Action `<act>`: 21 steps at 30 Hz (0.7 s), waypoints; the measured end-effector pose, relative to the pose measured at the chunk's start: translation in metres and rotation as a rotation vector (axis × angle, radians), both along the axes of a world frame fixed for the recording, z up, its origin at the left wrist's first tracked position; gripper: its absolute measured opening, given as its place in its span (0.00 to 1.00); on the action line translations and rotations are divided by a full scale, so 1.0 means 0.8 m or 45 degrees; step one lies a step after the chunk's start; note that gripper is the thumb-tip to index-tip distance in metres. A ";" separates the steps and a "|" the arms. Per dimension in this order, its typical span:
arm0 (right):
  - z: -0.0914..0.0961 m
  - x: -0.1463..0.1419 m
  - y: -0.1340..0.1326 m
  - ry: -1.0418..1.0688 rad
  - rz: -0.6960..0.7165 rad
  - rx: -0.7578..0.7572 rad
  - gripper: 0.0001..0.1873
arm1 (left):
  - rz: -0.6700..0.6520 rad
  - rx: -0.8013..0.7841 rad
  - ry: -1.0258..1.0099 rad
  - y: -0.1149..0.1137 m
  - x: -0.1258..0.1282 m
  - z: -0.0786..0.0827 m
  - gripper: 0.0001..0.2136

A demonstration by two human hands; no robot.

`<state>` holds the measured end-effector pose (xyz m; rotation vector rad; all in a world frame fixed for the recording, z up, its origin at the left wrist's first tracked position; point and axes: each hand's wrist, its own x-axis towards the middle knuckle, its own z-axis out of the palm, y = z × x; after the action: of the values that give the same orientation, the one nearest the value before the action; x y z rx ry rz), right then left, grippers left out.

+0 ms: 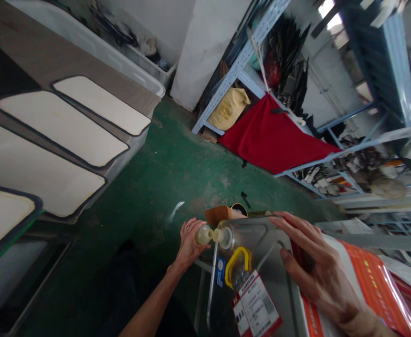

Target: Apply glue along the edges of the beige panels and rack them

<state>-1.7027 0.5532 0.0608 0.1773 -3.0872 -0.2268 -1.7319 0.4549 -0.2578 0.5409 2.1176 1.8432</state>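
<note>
My left hand (188,241) is closed around a small translucent bottle (202,235), its neck facing the pale plastic spout (223,237) of a large metal can (261,234). Neck and spout meet or nearly meet; whether liquid passes between them cannot be made out. My right hand (314,267) grips the can's far edge, thumb on the metal top and fingers over the side. On that top are a yellow carrying handle (229,271) and a red-and-white label (258,306). The can looks tilted toward the bottle.
At left, cream panels with dark edges (65,126) lie on a brown board above a white tub (135,72). Blue metal shelving (233,70) with a red cloth (272,135) stands ahead. Beyond the can is an orange-brown piece (217,214). The floor (138,187) is green.
</note>
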 end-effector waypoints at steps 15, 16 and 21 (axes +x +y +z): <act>-0.007 0.000 -0.003 -0.045 -0.026 0.009 0.21 | 0.015 0.017 -0.015 -0.004 -0.005 -0.005 0.32; -0.008 -0.001 -0.003 -0.042 -0.021 0.017 0.21 | 0.012 0.017 -0.013 -0.004 -0.005 -0.006 0.32; -0.009 -0.004 -0.007 -0.037 0.001 0.036 0.21 | -0.002 0.013 0.012 -0.004 -0.003 -0.013 0.33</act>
<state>-1.7056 0.5480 0.0535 0.1841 -3.1142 -0.2701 -1.7343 0.4521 -0.2681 0.5543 2.1142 1.8548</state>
